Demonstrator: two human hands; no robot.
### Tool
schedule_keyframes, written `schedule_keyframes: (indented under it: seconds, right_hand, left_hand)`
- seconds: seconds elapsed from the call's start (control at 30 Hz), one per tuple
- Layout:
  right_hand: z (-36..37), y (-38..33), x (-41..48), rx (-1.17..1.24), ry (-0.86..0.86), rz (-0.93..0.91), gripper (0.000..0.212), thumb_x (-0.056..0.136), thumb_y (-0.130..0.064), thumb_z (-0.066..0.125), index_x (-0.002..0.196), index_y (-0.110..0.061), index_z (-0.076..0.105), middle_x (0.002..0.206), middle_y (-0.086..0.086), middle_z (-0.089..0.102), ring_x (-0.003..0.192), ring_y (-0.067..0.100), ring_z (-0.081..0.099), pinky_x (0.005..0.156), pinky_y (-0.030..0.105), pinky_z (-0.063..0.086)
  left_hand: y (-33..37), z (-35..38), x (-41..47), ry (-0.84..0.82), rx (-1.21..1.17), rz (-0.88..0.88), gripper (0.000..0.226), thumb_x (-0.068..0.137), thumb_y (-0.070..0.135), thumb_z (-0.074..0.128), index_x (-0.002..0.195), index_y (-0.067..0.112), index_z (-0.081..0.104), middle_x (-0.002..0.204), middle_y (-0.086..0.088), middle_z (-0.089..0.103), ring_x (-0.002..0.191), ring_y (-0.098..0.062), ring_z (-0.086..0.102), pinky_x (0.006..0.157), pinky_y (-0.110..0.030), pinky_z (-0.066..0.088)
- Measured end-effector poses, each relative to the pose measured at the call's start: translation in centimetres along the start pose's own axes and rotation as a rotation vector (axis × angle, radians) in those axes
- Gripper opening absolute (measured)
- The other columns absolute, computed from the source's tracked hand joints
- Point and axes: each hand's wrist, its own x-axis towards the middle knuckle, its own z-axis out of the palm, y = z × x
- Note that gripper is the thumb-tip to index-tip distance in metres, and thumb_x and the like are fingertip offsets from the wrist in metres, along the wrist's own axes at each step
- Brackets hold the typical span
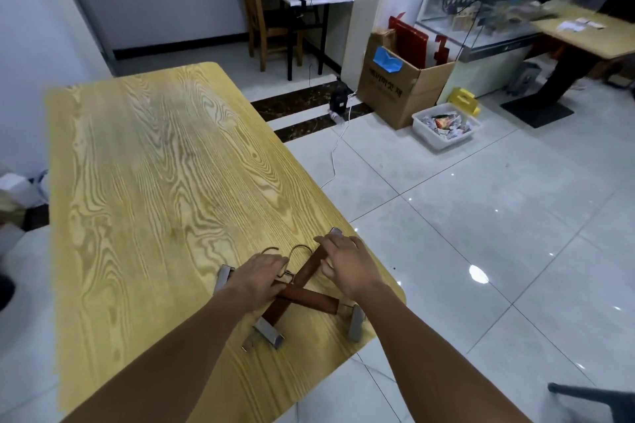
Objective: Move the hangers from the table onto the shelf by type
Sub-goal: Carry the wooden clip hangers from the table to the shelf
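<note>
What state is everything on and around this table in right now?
Hangers: two, lying crossed on the table's near corner.
Left hand: fingers curled round one hanger by its hook.
Right hand: gripping the far end of the other hanger.
Table: its only load is the hangers.
Box: on the floor, flaps open.
Bin: on the floor, filled with packets.

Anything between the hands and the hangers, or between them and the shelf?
Nothing between: left hand and right hand each grip one of the two crossed hangers on the table. They overlap, so one may snag the other. The shelf is out of view.
</note>
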Motion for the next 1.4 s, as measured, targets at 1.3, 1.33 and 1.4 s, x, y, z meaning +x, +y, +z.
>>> schedule_keyframes:
  seconds: [1.3, 1.33, 1.4]
  right_hand:
    - [-0.9, 0.7, 1.7, -0.082, 0.149, -0.025, 0.042, 0.099, -0.028, 0.038, 0.141, -0.024, 0.041, 0.142, -0.001, 0.044, 0.129, 0.020, 0.042, 0.112, 0.034, 0.023]
    - [-0.8, 0.7, 1.7, -0.089, 0.143, -0.026, 0.042, 0.100, -0.028, 0.038, 0.141, -0.024, 0.040, 0.142, -0.001, 0.044, 0.129, 0.020, 0.042, 0.112, 0.034, 0.023]
    - [-0.7, 0.8, 1.8, -0.107, 0.123, -0.040, 0.042, 0.099, -0.027, 0.038, 0.141, -0.023, 0.041, 0.141, -0.001, 0.046, 0.128, 0.020, 0.042, 0.112, 0.034, 0.024]
  left_hand:
    - [-6.9, 3.0, -3.7, 0.071, 0.002, -0.141, 0.039, 0.099, 0.042, 0.034, 0.129, 0.018, 0.039, 0.119, -0.001, 0.041, 0.109, -0.017, 0.043, 0.086, -0.027, 0.029]
    - [-7.6, 2.9, -4.2, 0.077, -0.001, -0.163, 0.039, 0.099, 0.044, 0.033, 0.128, 0.019, 0.040, 0.118, -0.001, 0.041, 0.108, -0.017, 0.043, 0.086, -0.027, 0.030]
    - [-8.9, 2.6, -5.1, 0.090, 0.009, -0.201, 0.041, 0.097, 0.048, 0.034, 0.127, 0.020, 0.040, 0.115, 0.001, 0.041, 0.107, -0.016, 0.044, 0.086, -0.028, 0.031]
